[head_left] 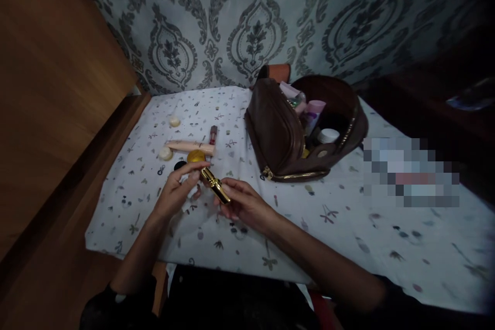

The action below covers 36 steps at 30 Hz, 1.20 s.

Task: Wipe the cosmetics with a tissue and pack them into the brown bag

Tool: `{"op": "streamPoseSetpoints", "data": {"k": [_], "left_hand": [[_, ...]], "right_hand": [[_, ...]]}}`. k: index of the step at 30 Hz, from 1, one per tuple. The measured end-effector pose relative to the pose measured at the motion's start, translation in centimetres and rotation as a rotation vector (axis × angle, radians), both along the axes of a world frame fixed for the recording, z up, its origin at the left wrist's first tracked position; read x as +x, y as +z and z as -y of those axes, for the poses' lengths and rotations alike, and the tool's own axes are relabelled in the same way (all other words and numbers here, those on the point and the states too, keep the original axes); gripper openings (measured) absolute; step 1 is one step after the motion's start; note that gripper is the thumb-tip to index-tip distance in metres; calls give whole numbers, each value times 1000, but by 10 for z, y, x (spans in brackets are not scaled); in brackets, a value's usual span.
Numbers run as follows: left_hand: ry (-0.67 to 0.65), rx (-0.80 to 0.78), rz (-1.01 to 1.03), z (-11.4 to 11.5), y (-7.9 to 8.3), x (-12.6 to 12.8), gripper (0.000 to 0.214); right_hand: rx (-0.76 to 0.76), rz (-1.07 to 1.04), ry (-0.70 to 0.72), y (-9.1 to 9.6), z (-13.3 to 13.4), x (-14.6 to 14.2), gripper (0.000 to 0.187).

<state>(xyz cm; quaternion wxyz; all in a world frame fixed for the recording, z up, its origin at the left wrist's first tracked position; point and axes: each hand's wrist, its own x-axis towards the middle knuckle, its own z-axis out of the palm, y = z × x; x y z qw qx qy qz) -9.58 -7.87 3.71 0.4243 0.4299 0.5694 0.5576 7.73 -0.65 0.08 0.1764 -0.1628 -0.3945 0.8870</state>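
A shiny gold lipstick tube (215,184) is held slantwise above the cloth, between my two hands. My left hand (178,192) pinches its upper end with thumb and fingertips. Around its lower end the fingers of my right hand (246,203) are closed. Just beyond my left hand lie a round yellow-gold item (196,156) and a dark round item (180,165), partly covered by the fingers. A peach-coloured tube (191,147) lies behind them, with a small dark-red lip-colour tube (213,134) at its far side.
An unzipped brown toiletry bag (276,131) holds pink tubes (315,111) and a white-lidded item (328,136). Two cream round items (165,153) (175,121) sit at left on the printed tablecloth (235,113). A blurred-out patch (410,172) lies at right. Wooden furniture (58,77) borders the left.
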Motion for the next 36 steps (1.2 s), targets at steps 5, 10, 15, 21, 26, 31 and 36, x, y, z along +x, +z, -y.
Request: {"op": "streamPoseSetpoints", "data": {"k": [5, 10, 15, 21, 26, 31, 36], "left_hand": [[-44, 14, -108, 0, -8, -11, 28], [40, 28, -232, -4, -18, -14, 26], [163, 42, -360, -9, -19, -9, 31], [126, -6, -356, -10, -18, -6, 40], [46, 46, -249, -6, -22, -6, 34], [54, 24, -207, -3, -19, -10, 30], [80, -8, -230, -5, -18, -12, 28]], "right_hand": [[-2, 34, 32, -2, -6, 1, 52], [211, 97, -34, -7, -10, 2, 50], [296, 101, -73, -10, -11, 0, 46], [321, 132, -126, -13, -13, -2, 44], [337, 153, -149, -11, -14, 0, 41], [340, 152, -156, -11, -13, 0, 37], [347, 148, -157, -11, -13, -1, 38]]}}
